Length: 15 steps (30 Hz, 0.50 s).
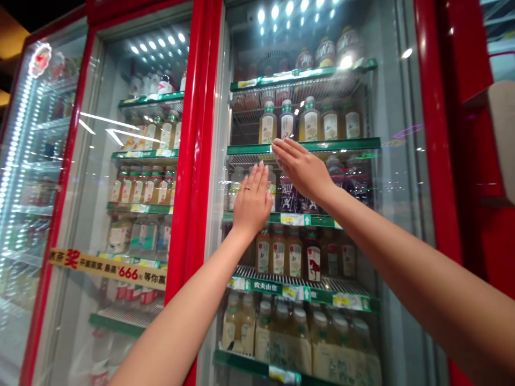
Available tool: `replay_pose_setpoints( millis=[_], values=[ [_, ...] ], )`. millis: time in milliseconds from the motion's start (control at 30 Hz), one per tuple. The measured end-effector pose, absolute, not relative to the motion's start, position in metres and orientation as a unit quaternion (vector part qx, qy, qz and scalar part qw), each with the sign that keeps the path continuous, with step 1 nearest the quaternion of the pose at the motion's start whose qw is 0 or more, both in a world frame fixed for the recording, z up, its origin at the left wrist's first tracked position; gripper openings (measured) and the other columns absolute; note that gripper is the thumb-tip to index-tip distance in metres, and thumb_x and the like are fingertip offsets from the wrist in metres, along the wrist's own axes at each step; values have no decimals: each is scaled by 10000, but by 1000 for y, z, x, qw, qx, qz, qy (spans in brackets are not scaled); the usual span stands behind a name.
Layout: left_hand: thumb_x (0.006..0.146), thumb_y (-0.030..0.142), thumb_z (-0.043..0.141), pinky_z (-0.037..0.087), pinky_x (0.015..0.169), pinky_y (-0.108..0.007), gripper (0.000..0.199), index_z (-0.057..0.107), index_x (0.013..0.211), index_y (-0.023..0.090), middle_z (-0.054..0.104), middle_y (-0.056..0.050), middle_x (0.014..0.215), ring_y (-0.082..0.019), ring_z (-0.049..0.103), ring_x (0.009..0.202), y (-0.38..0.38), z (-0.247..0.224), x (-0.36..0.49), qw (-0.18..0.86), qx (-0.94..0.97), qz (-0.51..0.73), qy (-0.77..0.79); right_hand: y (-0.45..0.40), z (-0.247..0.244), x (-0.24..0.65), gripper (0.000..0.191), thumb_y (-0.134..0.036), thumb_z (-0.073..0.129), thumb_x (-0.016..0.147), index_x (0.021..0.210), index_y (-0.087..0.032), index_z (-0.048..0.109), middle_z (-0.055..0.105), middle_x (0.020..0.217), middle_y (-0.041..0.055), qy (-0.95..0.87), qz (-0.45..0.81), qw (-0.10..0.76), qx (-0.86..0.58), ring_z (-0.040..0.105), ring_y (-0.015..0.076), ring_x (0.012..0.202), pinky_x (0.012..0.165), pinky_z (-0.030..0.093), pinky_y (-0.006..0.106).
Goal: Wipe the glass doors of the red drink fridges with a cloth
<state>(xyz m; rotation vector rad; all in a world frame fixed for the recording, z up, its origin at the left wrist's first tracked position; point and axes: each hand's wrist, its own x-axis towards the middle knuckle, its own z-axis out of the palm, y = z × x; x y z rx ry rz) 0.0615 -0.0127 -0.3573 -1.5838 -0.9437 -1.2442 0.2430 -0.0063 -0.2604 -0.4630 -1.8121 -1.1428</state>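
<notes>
Both hands are raised in front of a tall glass door (402,230) of a red-framed drinks cooler. My left hand (252,201) points upward with its fingers straight, palm away from me, a dark ring on one finger. Beside it on the right, my right hand (303,167) slants up to the left, fingers stretched out. Nothing is held in either. Whether they touch the glass, I cannot tell. Behind them stand dark-packed drinks (287,195), partly hidden, and above these a row of tea bottles (311,122) on a green-edged shelf (346,143).
Lower shelves hold more bottles (278,254) and multipacks (281,343). A red post (203,134) divides this door from a left cooler door with a yellow printed strip (108,268). Another lit cooler (24,203) stands at far left. Lights reflect in the glass.
</notes>
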Motion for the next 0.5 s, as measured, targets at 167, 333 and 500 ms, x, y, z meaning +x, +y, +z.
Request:
replay_pose_setpoints(
  millis=[167,333,500],
  values=[
    [1056,177,370,280,1401,-448,671,313,1724,169,350,-77,1803,-222,287,1691,-12,-356,62,432,-642,-507,-379,-5,-268,247,592,-207,428,1097,1672,-344,461,539,1685,-40,-755,-444,448,-179,454,282,1607,1340,437,569],
    [1060,193,376,250,1410,-489,705,243,1752,217,341,-70,1808,-240,271,1698,-7,-357,61,420,-647,-522,-363,-15,-264,270,576,-211,471,1072,1632,-339,521,515,1705,-58,-778,-435,408,-198,434,244,1619,1359,399,516],
    [1048,187,393,247,1410,-470,709,265,1745,202,352,-73,1805,-241,279,1696,-9,-356,61,416,-651,-517,-368,-11,-258,258,552,-192,424,1078,1610,-259,551,534,1700,11,-715,-409,503,-263,402,264,1637,1348,394,517]
  ],
)
